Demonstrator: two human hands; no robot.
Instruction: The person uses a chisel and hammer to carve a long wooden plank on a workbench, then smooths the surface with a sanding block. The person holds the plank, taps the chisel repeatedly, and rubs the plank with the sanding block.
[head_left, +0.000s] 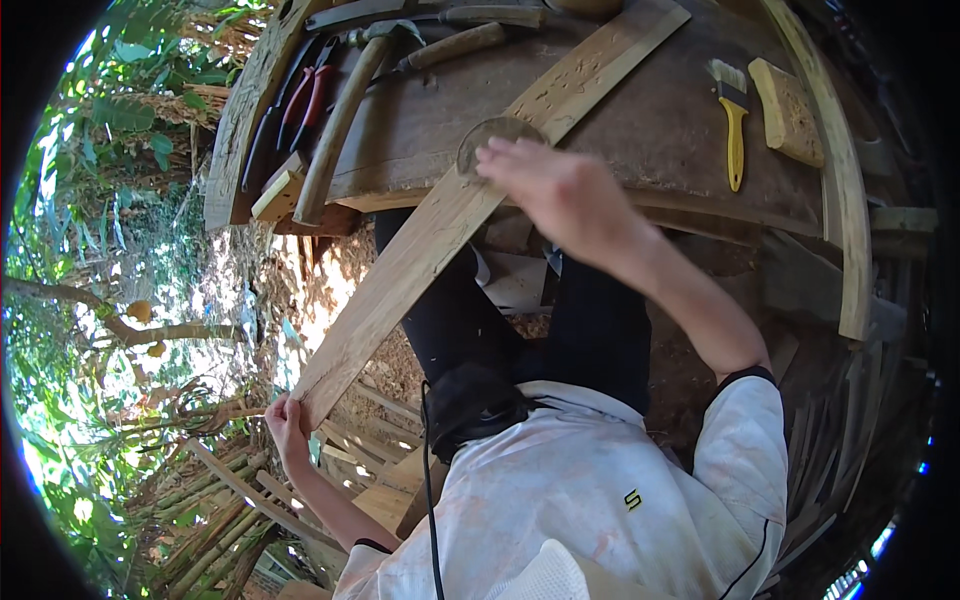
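Note:
A long wooden plank lies slantwise, its far part on the workbench and its near part reaching past the bench edge beside my left leg. My left hand is closed round the plank's near end, thumb and fingers pinching the corner. On the plank, above the bench's front edge, sits a flat round brownish disc that looks like a sanding disc. My right hand presses on this disc with its fingers over it, covering part of it. Small dark pits mark the plank's far half.
On the brown workbench lie a hammer, red-handled pliers and other wooden-handled tools at left. A yellow-handled paintbrush and a wood block lie at right. Wood strips are heaped at lower left.

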